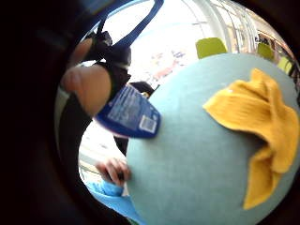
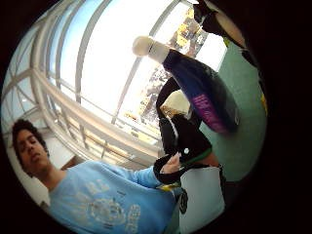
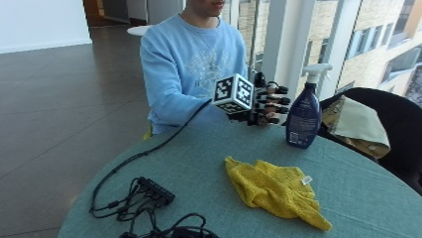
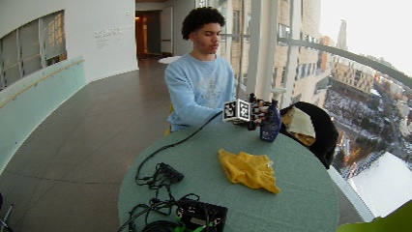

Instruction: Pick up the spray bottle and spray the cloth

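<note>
A dark blue spray bottle [image 3: 303, 114] with a white trigger head stands upright on the round teal table [image 3: 198, 168], near its far edge. My gloved right hand [image 3: 267, 106] hovers just left of the bottle with fingers extended toward it and a small gap between. The thumb side palm view shows the bottle [image 2: 204, 92] close to the palm, ungripped. A crumpled yellow cloth [image 3: 277, 191] lies on the table nearer the camera, well apart from the bottle. The little finger side palm view shows the bottle's base [image 1: 129, 112], a fingertip [image 1: 89, 86] beside it, and the cloth [image 1: 255, 126].
Black cables and a small black box [image 3: 148, 196] lie at the table's near left. A dark chair with a pale bag [image 3: 359, 124] stands right behind the bottle. The person's bare left hand [image 1: 112, 171] rests at the table's edge.
</note>
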Demonstrator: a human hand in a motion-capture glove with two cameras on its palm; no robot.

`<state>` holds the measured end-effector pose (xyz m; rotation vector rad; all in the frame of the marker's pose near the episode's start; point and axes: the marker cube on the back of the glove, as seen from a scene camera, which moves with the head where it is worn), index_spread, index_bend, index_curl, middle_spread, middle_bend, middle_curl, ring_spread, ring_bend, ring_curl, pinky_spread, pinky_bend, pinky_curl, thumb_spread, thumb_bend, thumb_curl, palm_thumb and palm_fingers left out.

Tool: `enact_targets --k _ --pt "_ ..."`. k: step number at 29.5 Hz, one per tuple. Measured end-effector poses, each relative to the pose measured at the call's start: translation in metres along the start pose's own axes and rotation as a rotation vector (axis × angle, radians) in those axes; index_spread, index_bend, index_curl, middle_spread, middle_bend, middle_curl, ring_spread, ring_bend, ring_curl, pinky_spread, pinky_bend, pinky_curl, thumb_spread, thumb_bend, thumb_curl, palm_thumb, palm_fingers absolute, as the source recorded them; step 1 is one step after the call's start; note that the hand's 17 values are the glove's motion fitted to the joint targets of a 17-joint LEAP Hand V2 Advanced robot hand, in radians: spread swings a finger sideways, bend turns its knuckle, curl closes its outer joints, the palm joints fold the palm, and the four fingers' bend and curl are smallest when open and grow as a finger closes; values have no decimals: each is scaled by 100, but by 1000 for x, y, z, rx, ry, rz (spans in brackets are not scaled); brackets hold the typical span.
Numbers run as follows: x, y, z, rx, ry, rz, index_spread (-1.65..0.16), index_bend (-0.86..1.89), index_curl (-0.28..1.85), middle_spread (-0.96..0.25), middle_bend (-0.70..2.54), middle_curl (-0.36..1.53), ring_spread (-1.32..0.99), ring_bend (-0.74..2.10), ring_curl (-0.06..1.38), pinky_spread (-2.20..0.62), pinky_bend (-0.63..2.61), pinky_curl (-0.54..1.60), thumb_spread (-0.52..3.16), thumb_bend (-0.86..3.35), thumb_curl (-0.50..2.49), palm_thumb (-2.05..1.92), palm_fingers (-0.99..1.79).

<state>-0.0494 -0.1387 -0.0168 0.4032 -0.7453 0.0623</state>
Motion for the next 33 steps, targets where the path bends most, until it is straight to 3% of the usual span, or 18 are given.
enact_targets --k 9,21,33 --pt "10 116 -105 -29 325 59 -36 16 25 -8 16 38 -1 37 34 26 40 39 108 -3 46 66 61" --pt "37 246 -178 -76 587 110 -36 13 26 -7 22 39 -1 37 34 25 32 36 111 -2 41 67 62" --pt "48 266 -198 -69 662 113 -35 14 26 -8 24 40 -3 39 35 23 22 33 114 -1 39 69 65"
